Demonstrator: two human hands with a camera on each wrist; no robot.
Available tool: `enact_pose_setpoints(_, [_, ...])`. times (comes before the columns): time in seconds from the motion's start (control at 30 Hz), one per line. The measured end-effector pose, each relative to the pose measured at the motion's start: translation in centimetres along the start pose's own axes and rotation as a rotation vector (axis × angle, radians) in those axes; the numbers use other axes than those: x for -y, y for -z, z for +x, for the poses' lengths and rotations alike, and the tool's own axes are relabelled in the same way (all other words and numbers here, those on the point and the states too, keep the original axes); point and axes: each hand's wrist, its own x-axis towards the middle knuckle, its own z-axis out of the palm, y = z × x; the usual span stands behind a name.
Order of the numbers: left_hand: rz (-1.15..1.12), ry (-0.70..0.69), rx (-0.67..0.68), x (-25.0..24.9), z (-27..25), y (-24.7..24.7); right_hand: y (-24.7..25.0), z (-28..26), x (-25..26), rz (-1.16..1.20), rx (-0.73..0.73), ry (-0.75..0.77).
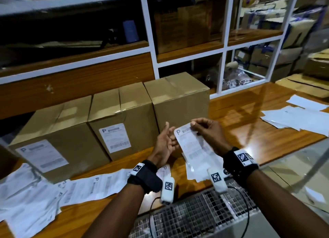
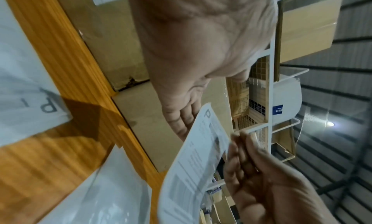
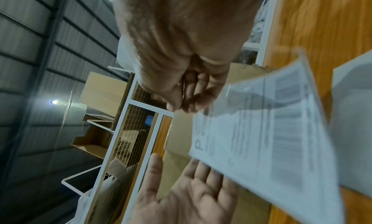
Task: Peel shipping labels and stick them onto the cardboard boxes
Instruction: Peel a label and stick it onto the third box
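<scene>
Right hand [image 1: 206, 130] is pinching the top edge of a label [image 1: 193, 145] held in the air over the near edge of the counter [image 1: 249, 116]. Its long side runs away from me, with the P end farthest. Left hand [image 1: 164, 145], fingers loose and holding nothing, sits just left of it. Straight beyond stands the unlabelled right box [image 1: 179, 102], so the right hand looks better placed

A glossy wooden desk [image 1: 249, 116] meets a white-framed shelving unit [image 1: 226, 41] with wooden shelves holding stored cartons. A wire mesh rack [image 1: 195, 218] sits at the near edge. Lighting is dim.
</scene>
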Motion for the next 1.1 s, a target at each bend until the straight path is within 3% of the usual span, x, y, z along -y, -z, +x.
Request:
enact_pose_setpoints(0.1, [0.104, -0.045, 0.013, -0.9, 0.2, 1.7, 0.5, 1.2, -0.4, -0.030, -0.149, 0.037])
enact_pose_setpoints(0.3, [0.165, -0.076, 0.018, -2.1, 0.6, 3.5, -0.9, 2.2, -0.5, -0.041, -0.053, -0.036])
enact_pose_setpoints(0.67, [0.329, -0.216, -0.013, -3.0, 1.6, 5.1, -4.4, 1.8, -0.7, -0.037, -0.140, 0.080])
enact_pose_setpoints(1.1, [0.745, -0.475, -0.300, -2.4, 4.1, 3.7, -2.4, 4.0, -2.0, -0.206, -0.216, 0.068])
